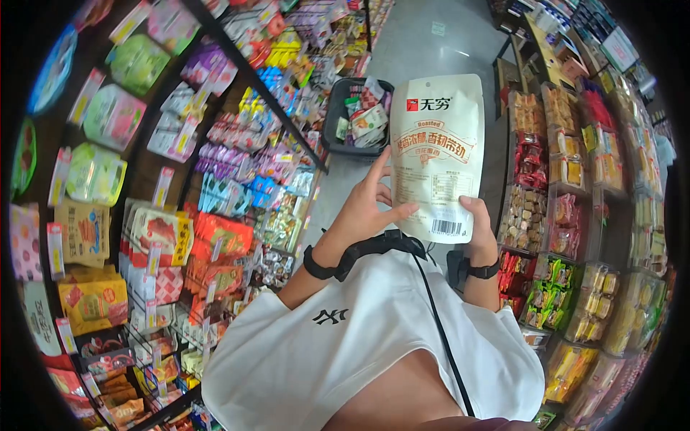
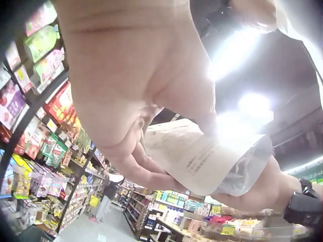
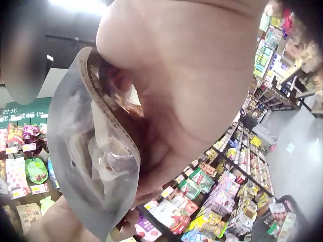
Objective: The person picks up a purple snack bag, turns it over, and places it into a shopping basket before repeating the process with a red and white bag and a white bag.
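A cream snack pouch (image 1: 440, 161) with red and black lettering and a barcode is held upright in front of the chest. The left hand (image 1: 370, 201) grips its left edge, thumb on the printed face, other fingers at the side and partly behind. At the lower right corner, the right hand (image 1: 478, 223) pinches the pouch with its thumb on the front; its other fingers are hidden behind. In the right wrist view the pouch's clear bottom (image 3: 96, 151) bulges beside the right hand (image 3: 176, 75). The left wrist view shows the left hand (image 2: 136, 91) round the pouch (image 2: 197, 156).
A dark basket (image 1: 332, 136) with several packets in it stands on the grey floor (image 1: 413, 43) beyond the hands. Shelves of bagged snacks (image 1: 162, 241) line the left side. Bins of small packets (image 1: 528, 215) line the right. A person (image 2: 103, 201) stands down the aisle.
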A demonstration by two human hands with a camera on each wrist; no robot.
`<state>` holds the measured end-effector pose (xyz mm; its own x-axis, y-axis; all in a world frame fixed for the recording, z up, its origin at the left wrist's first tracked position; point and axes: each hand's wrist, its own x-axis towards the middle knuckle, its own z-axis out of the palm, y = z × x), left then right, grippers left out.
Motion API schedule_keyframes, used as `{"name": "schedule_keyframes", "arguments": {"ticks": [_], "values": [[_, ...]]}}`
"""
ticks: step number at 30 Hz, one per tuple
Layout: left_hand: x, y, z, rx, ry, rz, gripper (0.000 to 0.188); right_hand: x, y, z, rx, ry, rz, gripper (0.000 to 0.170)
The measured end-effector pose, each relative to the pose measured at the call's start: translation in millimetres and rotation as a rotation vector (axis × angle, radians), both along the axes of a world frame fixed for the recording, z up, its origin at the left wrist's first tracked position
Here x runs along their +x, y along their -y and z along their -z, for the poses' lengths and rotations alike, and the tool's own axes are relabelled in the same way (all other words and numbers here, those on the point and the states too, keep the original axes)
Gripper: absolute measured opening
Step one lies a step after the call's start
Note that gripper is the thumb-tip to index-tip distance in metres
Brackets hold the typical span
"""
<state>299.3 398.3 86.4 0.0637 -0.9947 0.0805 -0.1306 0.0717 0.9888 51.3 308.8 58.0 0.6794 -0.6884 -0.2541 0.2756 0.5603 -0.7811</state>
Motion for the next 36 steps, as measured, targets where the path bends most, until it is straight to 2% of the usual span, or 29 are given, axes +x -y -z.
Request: {"name": "schedule_keyframes", "arguments": {"ticks": [9,13,16,22,26,29,32,36], "values": [[-67,110,10,-0.005,0.002,0.089,0.117,-71,64,-8,0.037,-0.041,0.206,0.064],[-75,143,3,0.018,0.025,0.147,0.11,-81,87,-3,0.006,-0.096,0.301,0.061],[-77,169,1,0.055,0.031,0.165,0.111,-88,108,7,-0.008,-0.168,0.32,0.058],[-70,230,10,0.051,-0.03,0.2,0.113,-77,160,-3,-0.041,-0.261,0.382,0.053],[-56,280,5,0.066,0.022,0.206,0.112,-67,212,2,-0.019,-0.295,0.38,0.053],[-41,325,10,0.024,0.008,0.195,0.111,-47,256,-18,-0.133,-0.349,0.409,0.05],[-26,364,13,0.017,0.044,0.167,0.109,-38,305,-24,-0.169,-0.444,0.335,0.048],[-11,408,18,0.01,0.058,0.129,0.101,-27,361,-16,-0.225,-0.441,0.305,0.044]]}}
